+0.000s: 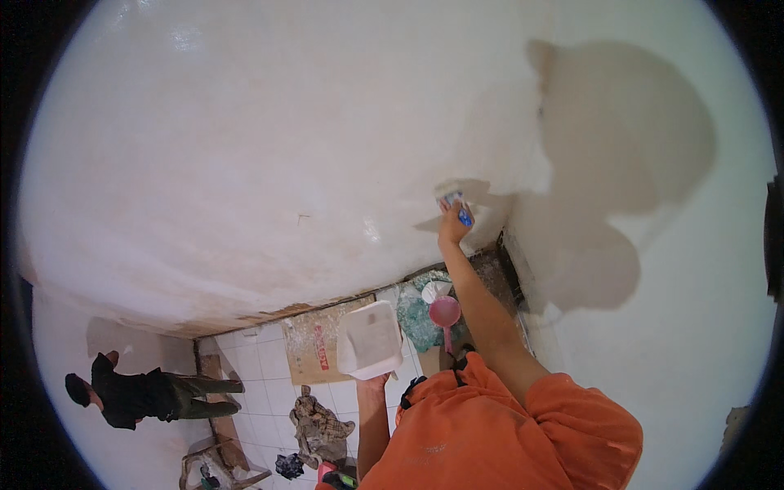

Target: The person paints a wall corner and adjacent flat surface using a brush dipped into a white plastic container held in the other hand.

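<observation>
In my right hand [454,225] is a wide paint brush [452,197] with a blue handle. Its pale bristles meet the white wall [343,147], low down near the corner. My left hand [373,381] grips the near edge of a white plastic tub [370,340], held over the floor. The inside of the tub looks pale and whitish; how much it contains I cannot tell.
Below lie flattened cardboard [300,355], a green plastic sheet [411,312], a pink dipper [444,311] and a white container [433,290]. Crumpled cloth [315,422] and a black bag [289,466] rest on the tiles. At left stand another person [141,395] and a chair [211,462].
</observation>
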The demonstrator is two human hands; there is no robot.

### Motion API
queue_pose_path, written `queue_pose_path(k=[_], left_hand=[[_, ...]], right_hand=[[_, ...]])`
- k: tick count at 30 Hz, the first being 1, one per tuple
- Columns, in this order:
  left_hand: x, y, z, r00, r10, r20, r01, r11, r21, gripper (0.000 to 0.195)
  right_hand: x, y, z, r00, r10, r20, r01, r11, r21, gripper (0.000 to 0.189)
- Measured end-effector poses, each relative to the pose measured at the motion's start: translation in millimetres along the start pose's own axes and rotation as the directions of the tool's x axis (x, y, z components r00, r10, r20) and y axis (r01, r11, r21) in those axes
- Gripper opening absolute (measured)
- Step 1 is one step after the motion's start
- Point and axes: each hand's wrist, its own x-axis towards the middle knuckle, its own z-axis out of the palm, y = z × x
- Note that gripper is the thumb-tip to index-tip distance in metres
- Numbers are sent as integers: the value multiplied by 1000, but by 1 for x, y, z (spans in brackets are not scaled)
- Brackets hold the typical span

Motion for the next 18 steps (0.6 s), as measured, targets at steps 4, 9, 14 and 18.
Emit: queue_pose_path(k=[4,9,14,18], left_hand=[[13,-31,-14,1000,17,-12,-17,999,31,66],[4,-58,-18,981,100,-167,-102,995,-6,63],[18,-93,-61,998,55,-39,-53,998,36,64],[9,-96,-74,990,116,-76,-109,989,99,62]], right_hand=[[40,-5,-33,992,72,-104,-80,994,-77,29],[-2,-107,84,950,-109,293,94,993,66,20],[20,-148,93,844,-259,470,191,963,190,22],[35,-71,22,904,-119,411,118,993,29,22]])
